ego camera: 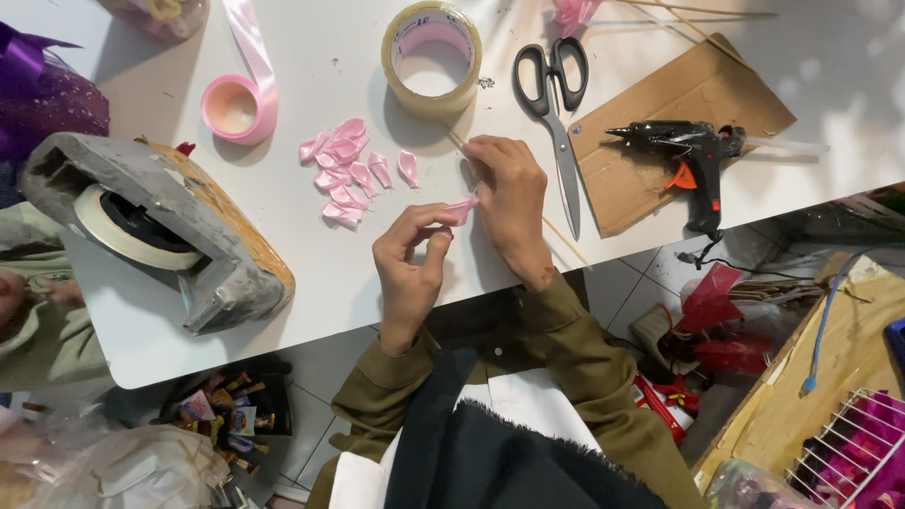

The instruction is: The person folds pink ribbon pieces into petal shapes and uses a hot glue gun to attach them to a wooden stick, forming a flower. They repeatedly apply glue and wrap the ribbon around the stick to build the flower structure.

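My left hand (413,269) and my right hand (511,203) meet over the white table (311,273), both pinching one small folded pink ribbon piece (460,211). A thin wooden skewer (564,243) runs under my right hand. Just left of my hands lies a cluster of several folded pink ribbon petals (347,170). Olive sleeves cover both forearms.
A pink ribbon roll (236,108) and a clear tape roll (432,58) sit at the back. Black scissors (556,113) lie beside cardboard (660,123) holding a black glue gun (693,155). A heavy grey tape dispenser (160,226) stands at left. Clutter fills the floor.
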